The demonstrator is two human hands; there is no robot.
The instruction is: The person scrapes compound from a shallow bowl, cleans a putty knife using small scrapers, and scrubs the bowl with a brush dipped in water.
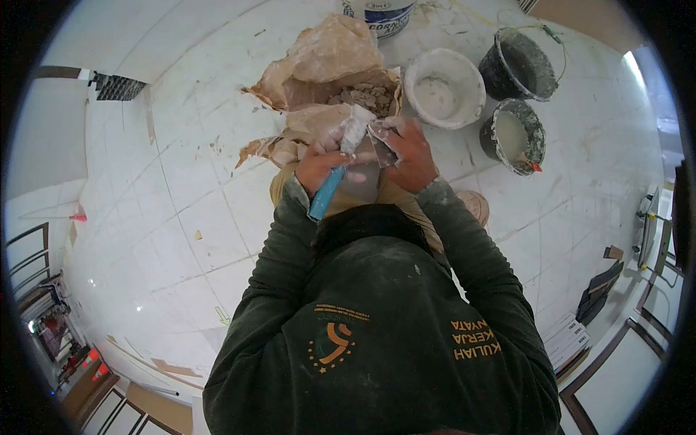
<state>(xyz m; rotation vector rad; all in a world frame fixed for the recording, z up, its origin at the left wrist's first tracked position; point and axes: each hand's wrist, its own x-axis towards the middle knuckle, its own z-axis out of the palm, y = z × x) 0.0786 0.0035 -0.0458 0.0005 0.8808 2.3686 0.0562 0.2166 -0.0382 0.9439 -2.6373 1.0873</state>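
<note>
My left hand [321, 165] is closed around a blue-handled tool [328, 193], whose upper part is coated in white paste. Its exact kind is hard to make out. In my right hand [410, 154], fingers bent, is a thin flat grey scraper plate [382, 144], close beside the tool's whitened end. Pale residue covers the fingers of both hands. Just beyond them lies an open brown paper bag [330, 54] with lumpy grey-brown material [368, 96] inside.
A whitish bucket [444, 87] stands ahead on the right, near a dark bucket [518, 65] and a smaller dark pail [512, 136] holding pale liquid. Behind the bag is a labelled white tub [380, 14]. Dusty white tiles [196, 181] cover the floor.
</note>
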